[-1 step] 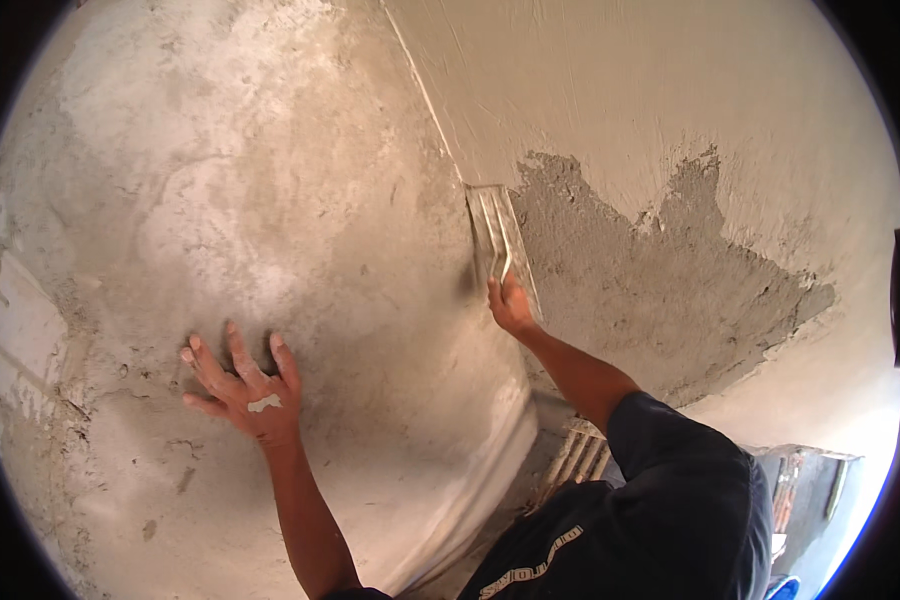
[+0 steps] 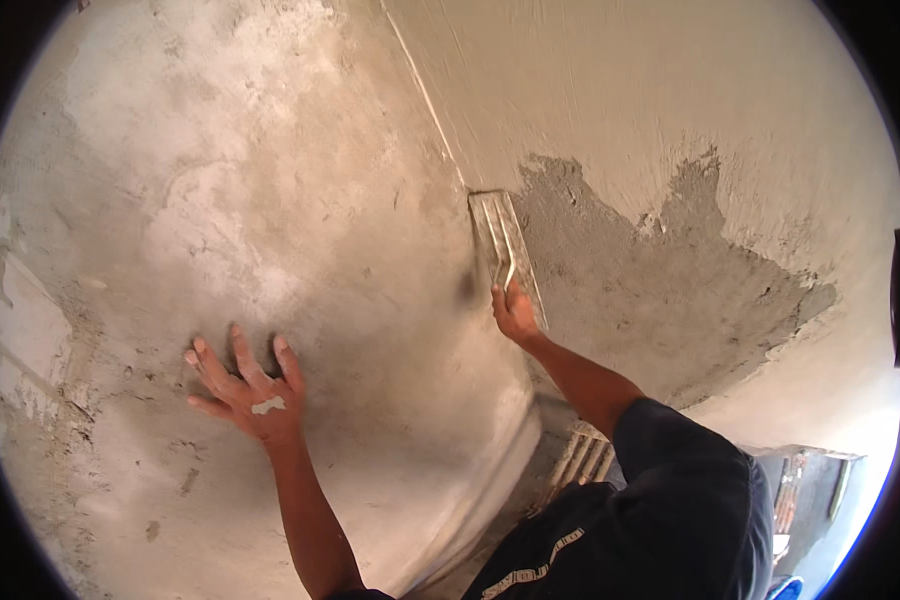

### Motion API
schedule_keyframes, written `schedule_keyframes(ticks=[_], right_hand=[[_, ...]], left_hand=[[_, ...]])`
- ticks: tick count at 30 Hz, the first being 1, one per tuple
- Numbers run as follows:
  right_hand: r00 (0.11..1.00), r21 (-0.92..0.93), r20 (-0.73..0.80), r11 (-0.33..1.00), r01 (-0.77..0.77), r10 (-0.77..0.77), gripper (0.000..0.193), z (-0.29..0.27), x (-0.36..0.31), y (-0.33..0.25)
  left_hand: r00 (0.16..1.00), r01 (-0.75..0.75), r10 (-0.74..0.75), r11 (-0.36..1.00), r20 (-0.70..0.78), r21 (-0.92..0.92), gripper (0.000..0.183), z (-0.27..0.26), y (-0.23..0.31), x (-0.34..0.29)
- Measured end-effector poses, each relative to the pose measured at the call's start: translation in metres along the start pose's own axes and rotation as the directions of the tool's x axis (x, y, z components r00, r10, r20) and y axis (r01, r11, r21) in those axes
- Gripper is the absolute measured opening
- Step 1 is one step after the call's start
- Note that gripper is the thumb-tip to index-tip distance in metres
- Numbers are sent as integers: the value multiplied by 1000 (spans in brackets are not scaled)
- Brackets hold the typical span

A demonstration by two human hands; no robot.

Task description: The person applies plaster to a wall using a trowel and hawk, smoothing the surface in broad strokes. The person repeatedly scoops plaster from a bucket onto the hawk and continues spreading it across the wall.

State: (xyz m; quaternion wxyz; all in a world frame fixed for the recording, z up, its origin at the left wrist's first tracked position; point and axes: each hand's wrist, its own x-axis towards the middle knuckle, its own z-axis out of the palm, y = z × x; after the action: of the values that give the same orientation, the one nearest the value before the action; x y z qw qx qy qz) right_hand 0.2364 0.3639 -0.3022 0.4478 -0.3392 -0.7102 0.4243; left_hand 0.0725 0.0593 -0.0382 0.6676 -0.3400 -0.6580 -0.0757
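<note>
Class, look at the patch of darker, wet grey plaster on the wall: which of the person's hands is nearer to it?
Right. The right hand grips the trowel at the wet plaster patch's left edge; the left hand lies flat on the dry wall well to the left.

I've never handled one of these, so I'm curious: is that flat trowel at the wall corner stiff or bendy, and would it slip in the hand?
The trowel looks stiff: its blade lies flat and straight against the wall. It is probably fairly light, since the right hand alone holds it up. Wet grey plaster beside it could make it slippery.
</note>
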Motion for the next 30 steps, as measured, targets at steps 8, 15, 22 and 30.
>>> schedule_keyframes(ticks=[8, 15, 22, 30], right_hand=[[963, 118, -33, 955, 271, -269, 40, -52, 110, -237], [939, 3, -168, 953, 304, -299, 43, -53, 169, -276], [999, 225, 35, 974, 19, -28, 43, -10, 74, -137], [945, 110, 258, 966, -234, 200, 44, -10, -8, -57]], left_hand=[[998, -25, 26, 999, -52, 20, 50, -1, 3, 5], [999, -22, 25, 998, -45, 65, 49, -1, 7, 7], [999, -43, 46, 988, -18, 146, 52, -5, -2, 4], [999, -43, 40, 992, 31, 119, 50, -7, 4, 5]])
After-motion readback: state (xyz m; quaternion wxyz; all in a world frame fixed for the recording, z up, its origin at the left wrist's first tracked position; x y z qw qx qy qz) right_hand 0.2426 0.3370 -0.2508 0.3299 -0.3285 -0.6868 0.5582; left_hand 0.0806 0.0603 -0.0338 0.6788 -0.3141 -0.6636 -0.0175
